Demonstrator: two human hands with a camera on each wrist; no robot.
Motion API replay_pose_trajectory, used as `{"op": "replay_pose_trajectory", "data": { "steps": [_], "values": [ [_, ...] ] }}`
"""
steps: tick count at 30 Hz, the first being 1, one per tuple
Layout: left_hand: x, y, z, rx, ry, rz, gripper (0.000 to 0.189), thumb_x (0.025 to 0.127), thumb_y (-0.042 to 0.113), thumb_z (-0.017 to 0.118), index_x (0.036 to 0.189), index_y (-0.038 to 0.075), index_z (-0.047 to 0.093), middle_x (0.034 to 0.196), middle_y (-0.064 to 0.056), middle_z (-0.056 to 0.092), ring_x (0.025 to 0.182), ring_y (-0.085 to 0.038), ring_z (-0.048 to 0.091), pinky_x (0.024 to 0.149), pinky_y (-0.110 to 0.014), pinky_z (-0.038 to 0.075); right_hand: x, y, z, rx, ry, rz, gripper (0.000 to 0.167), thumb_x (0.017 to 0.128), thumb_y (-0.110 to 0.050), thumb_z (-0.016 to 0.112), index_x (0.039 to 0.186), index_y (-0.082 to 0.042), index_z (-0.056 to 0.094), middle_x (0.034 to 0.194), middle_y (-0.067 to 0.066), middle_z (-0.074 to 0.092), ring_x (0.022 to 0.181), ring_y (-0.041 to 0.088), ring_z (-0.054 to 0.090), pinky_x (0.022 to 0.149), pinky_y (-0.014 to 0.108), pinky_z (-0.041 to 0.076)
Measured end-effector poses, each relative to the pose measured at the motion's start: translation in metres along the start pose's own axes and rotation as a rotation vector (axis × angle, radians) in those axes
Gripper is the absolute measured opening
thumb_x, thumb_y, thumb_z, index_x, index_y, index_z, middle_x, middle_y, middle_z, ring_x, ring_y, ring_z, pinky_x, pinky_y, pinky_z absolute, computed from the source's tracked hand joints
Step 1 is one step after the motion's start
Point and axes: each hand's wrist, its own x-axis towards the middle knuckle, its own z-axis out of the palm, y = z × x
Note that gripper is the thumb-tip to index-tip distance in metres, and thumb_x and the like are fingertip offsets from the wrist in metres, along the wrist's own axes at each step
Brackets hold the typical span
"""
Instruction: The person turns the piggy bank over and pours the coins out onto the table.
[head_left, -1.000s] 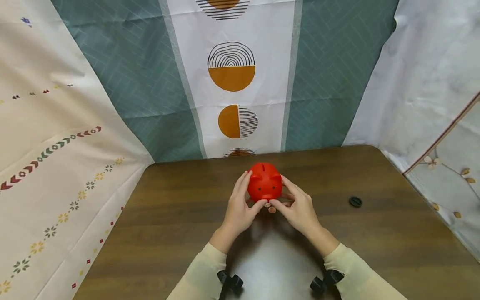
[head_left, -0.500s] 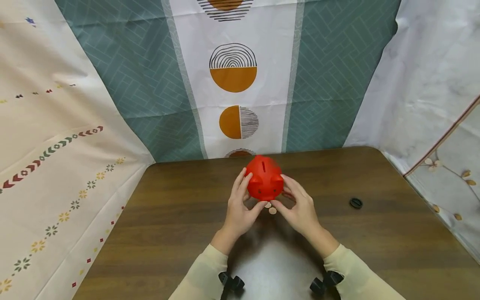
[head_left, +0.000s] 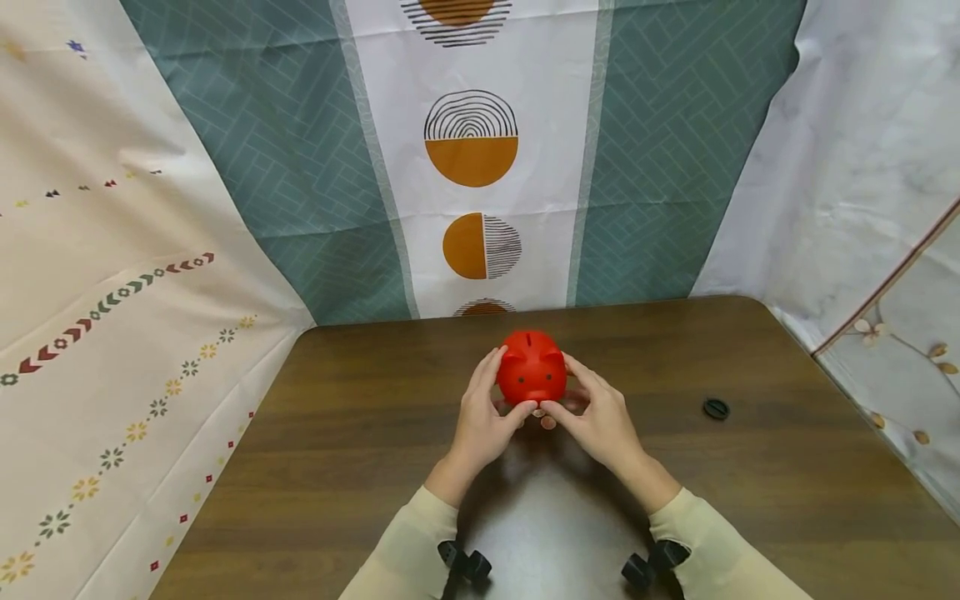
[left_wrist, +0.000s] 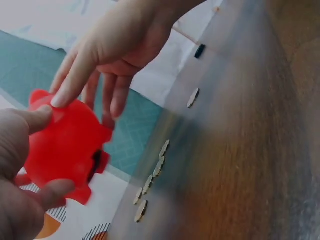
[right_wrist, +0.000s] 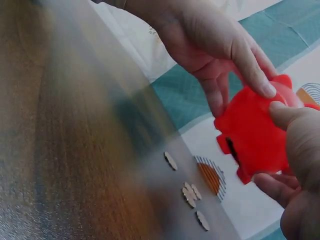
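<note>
A red piggy bank point(head_left: 531, 367) is held in the air above the table by both hands, its face toward me and the coin slot on top. My left hand point(head_left: 480, 417) grips its left side and my right hand point(head_left: 598, 414) its right, with both thumbs near the snout. A dark opening point(left_wrist: 94, 164) shows in its underside in the left wrist view. Several coins point(right_wrist: 189, 194) lie on the tabletop below the bank, apart from it. In the head view, a coin point(head_left: 548, 422) shows between the thumbs and right fingers, others being hidden.
A black round plug point(head_left: 716, 408) lies on the brown wooden table point(head_left: 360, 433), off to the right. Patterned cloths point(head_left: 645, 167) hang behind the table and at both sides. Each sleeve carries a black wrist mount point(head_left: 465, 562).
The piggy bank tipped and rose away from me half a second ago, then came back down toward me. Both hands keep their grip on it. The view has shifted slightly.
</note>
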Motion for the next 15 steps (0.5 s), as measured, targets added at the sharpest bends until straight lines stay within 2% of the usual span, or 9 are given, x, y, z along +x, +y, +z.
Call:
{"op": "replay_pose_trajectory", "data": {
  "steps": [3, 5, 7, 10, 11, 12, 13, 14, 15],
  "values": [
    [-0.001, -0.001, 0.0, -0.009, -0.042, -0.095, 0.083, 0.081, 0.026, 0.078, 0.15, 0.02, 0.033, 0.147, -0.003, 0.037, 0.115, -0.028, 0.055, 0.07, -0.029, 0.057, -0.001, 0.0, 0.0, 0.023, -0.07, 0.066, 0.076, 0.08, -0.033, 0.079, 0.145, -0.019, 0.043, 0.123, 0.011, 0.06, 0.08, 0.02, 0.071, 0.068, 0.031, 0.058],
    [-0.002, 0.0, -0.001, -0.022, -0.046, -0.112, 0.082, 0.081, 0.025, 0.079, 0.15, 0.02, 0.033, 0.146, -0.001, 0.039, 0.109, -0.027, 0.057, 0.068, -0.028, 0.057, 0.0, -0.001, 0.0, 0.02, -0.087, 0.068, 0.075, 0.081, -0.035, 0.077, 0.145, -0.019, 0.042, 0.122, 0.01, 0.061, 0.079, 0.019, 0.071, 0.067, 0.028, 0.058],
    [-0.002, 0.002, -0.001, -0.02, -0.01, -0.031, 0.082, 0.08, 0.021, 0.08, 0.149, 0.019, 0.034, 0.147, -0.003, 0.038, 0.114, -0.027, 0.055, 0.071, -0.029, 0.057, 0.0, -0.002, -0.001, -0.013, -0.036, -0.024, 0.074, 0.08, -0.036, 0.077, 0.144, -0.017, 0.045, 0.123, 0.009, 0.061, 0.081, 0.018, 0.071, 0.068, 0.025, 0.057],
    [-0.002, 0.009, 0.0, -0.022, 0.097, 0.259, 0.083, 0.074, 0.009, 0.083, 0.145, 0.01, 0.04, 0.149, -0.015, 0.034, 0.123, -0.034, 0.05, 0.075, -0.036, 0.057, 0.003, -0.004, -0.004, -0.043, 0.122, -0.319, 0.074, 0.075, -0.022, 0.084, 0.138, -0.005, 0.05, 0.126, 0.015, 0.06, 0.085, 0.024, 0.07, 0.071, 0.031, 0.057],
    [-0.002, 0.011, 0.0, -0.013, 0.133, 0.343, 0.083, 0.072, 0.006, 0.084, 0.143, 0.008, 0.041, 0.149, -0.018, 0.032, 0.126, -0.036, 0.047, 0.078, -0.038, 0.056, 0.004, -0.004, -0.006, -0.046, 0.166, -0.399, 0.075, 0.072, -0.016, 0.086, 0.137, -0.002, 0.051, 0.128, 0.017, 0.058, 0.089, 0.026, 0.07, 0.073, 0.034, 0.057],
    [-0.002, 0.013, 0.001, 0.0, 0.159, 0.393, 0.083, 0.071, 0.005, 0.085, 0.143, 0.007, 0.042, 0.149, -0.02, 0.032, 0.127, -0.037, 0.046, 0.079, -0.039, 0.056, 0.005, -0.005, -0.007, -0.035, 0.187, -0.443, 0.076, 0.07, -0.011, 0.087, 0.136, 0.0, 0.051, 0.129, 0.018, 0.057, 0.092, 0.028, 0.069, 0.074, 0.035, 0.057],
    [-0.001, 0.013, 0.002, 0.001, 0.171, 0.41, 0.084, 0.071, 0.004, 0.085, 0.142, 0.005, 0.042, 0.148, -0.021, 0.032, 0.126, -0.038, 0.047, 0.078, -0.04, 0.056, 0.006, -0.005, -0.009, -0.011, 0.18, -0.446, 0.077, 0.068, -0.007, 0.087, 0.136, -0.001, 0.052, 0.13, 0.017, 0.057, 0.093, 0.028, 0.069, 0.074, 0.038, 0.057],
    [0.0, 0.013, 0.003, -0.008, 0.171, 0.394, 0.084, 0.07, 0.003, 0.085, 0.142, 0.005, 0.042, 0.147, -0.022, 0.033, 0.126, -0.038, 0.047, 0.078, -0.041, 0.056, 0.007, -0.004, -0.01, 0.012, 0.157, -0.413, 0.077, 0.068, -0.006, 0.087, 0.136, -0.003, 0.052, 0.13, 0.015, 0.058, 0.092, 0.028, 0.069, 0.072, 0.038, 0.057],
    [0.0, 0.01, 0.004, -0.008, 0.161, 0.343, 0.084, 0.071, 0.005, 0.085, 0.143, 0.006, 0.042, 0.147, -0.021, 0.034, 0.125, -0.038, 0.047, 0.077, -0.042, 0.056, 0.007, -0.003, -0.011, 0.033, 0.117, -0.344, 0.077, 0.069, -0.007, 0.086, 0.138, -0.008, 0.052, 0.129, 0.012, 0.059, 0.092, 0.026, 0.07, 0.071, 0.037, 0.057]
  ]
}}
